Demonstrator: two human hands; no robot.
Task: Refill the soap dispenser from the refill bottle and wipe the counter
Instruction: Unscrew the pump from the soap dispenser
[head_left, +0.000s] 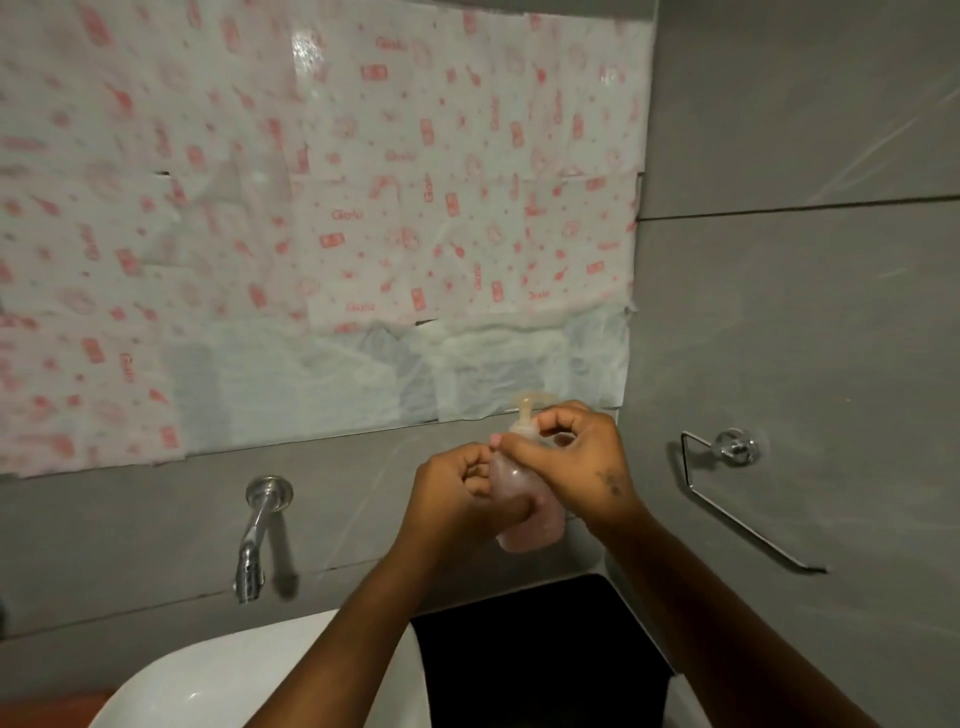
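Soap dispenser (524, 499) gripped by left hand (457, 499), right hand (576, 457) at its neck, above counter (519, 639)

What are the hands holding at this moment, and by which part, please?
The soap dispenser: left hand grips its body, right hand pinches the pump collar at its neck.

Left hand (457, 493) holds the pink soap dispenser (524, 499) mid-air while right hand (576, 457) pinches its neck.

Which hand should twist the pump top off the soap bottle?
Probably the right hand: its fingers already curl around the neck just under the pump. The left hand grips the soap dispenser body lower down, so it is better placed to hold it steady.
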